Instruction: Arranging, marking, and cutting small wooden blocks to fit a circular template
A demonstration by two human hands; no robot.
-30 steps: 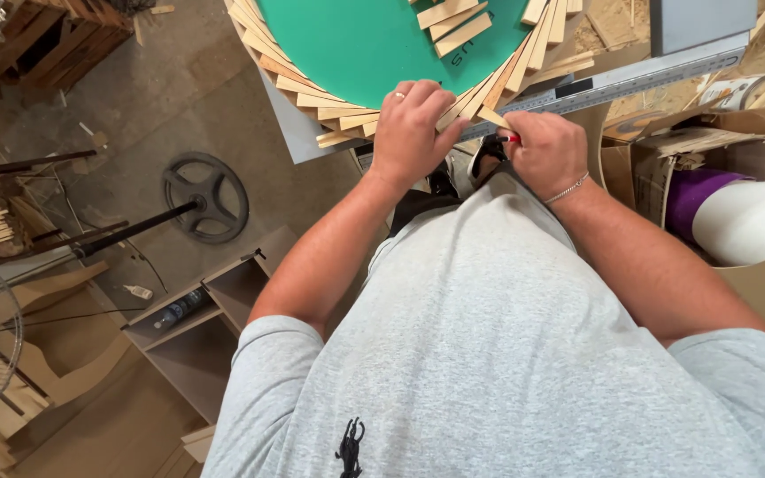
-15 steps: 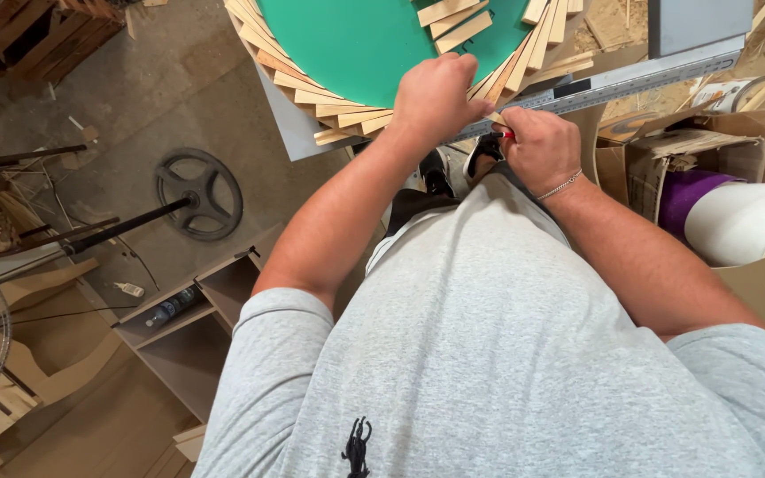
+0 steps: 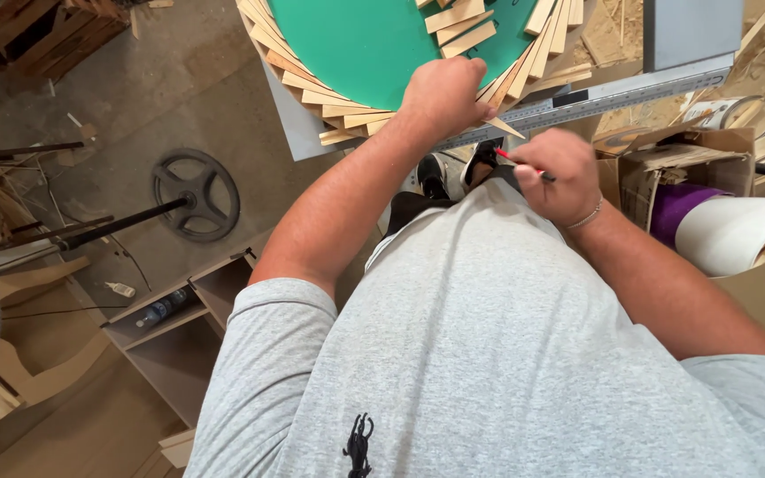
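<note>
floor at far left: a black cast wheel (image 3: pixel 197 195) lies flat on the concrete, well apart from my work, with an open wooden shelf unit (image 3: pixel 174 332) below it.
green disc: the round green board (image 3: pixel 360 40) lies on the tabletop (image 3: pixel 298 133), ringed by a fan of thin wooden slats (image 3: pixel 312 84) that overlap one another round its edge.
left hand: my left hand (image 3: pixel 444 93) is curled shut, knuckles up, pressing on the slats at the near edge of the disc; one pointed wooden slat (image 3: pixel 505 127) juts out from under it toward my right hand.
metal ruler: a long steel rule (image 3: pixel 604 99) runs along the near tabletop edge, just beyond both hands.
right hand: my right hand (image 3: pixel 560 173) is closed in a writing grip on a red pencil (image 3: pixel 515 161), the tip aimed at the pointed slat, just short of it.
step in hand: marking the slat, i judge, while the left hand pins it.
next move calls for: a steady left hand and a short, light pencil stroke at the slat's tip.
far right: a cardboard box (image 3: pixel 666 164) with a purple and a white roll (image 3: pixel 737 232).
</note>
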